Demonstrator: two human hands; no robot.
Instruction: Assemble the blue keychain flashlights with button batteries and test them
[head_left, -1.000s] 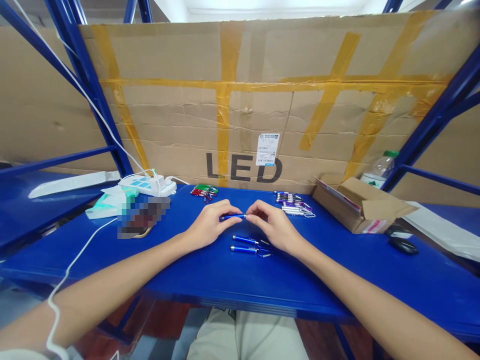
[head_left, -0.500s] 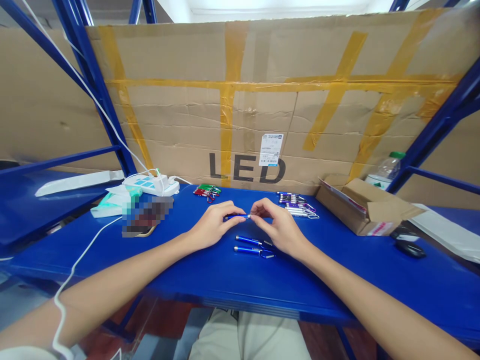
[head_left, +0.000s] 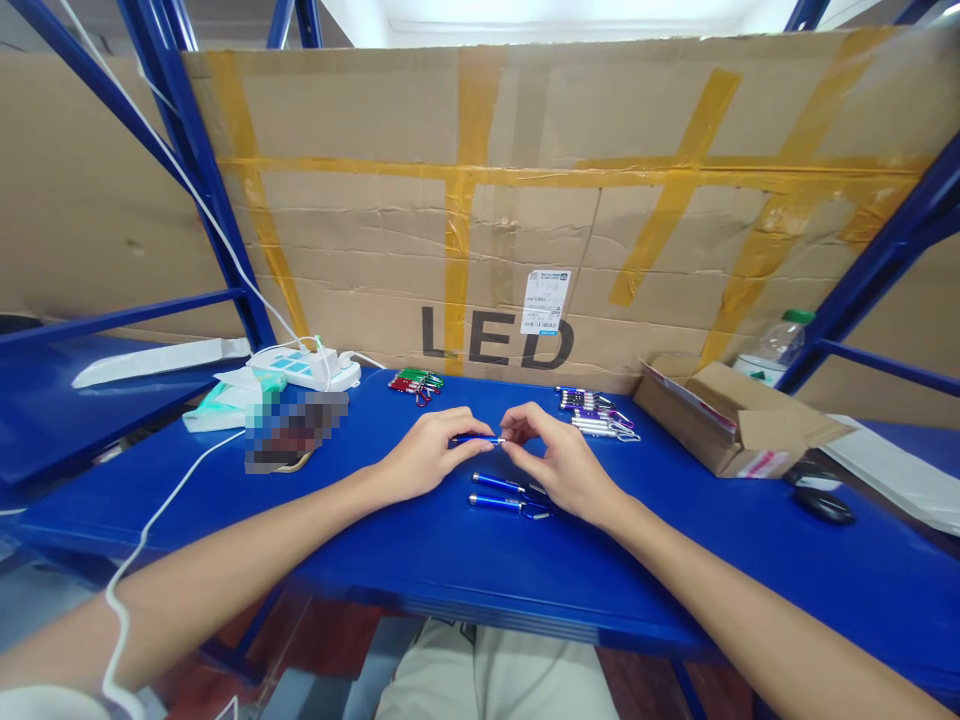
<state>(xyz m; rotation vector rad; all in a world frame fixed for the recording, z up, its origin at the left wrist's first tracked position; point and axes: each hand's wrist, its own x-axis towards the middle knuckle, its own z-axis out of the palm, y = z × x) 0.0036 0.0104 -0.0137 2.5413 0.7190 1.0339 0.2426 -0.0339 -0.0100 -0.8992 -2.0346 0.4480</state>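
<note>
Blue penlight (head_left: 474, 438), frame centre, pinched by left hand (head_left: 429, 455) and, at its silver tip (head_left: 499, 441), by right hand (head_left: 556, 458). Scarcely moved since a second ago; seemingly mid-handling.

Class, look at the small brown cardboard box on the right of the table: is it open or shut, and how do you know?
Open: a flap sticks outward at the box's right end.

The held blue tube (head_left: 472, 438) looks glossy, metallic; the tabletop (head_left: 420, 550) smooth, shiny; the backboard (head_left: 360, 260) matt, creased cardboard.
</note>
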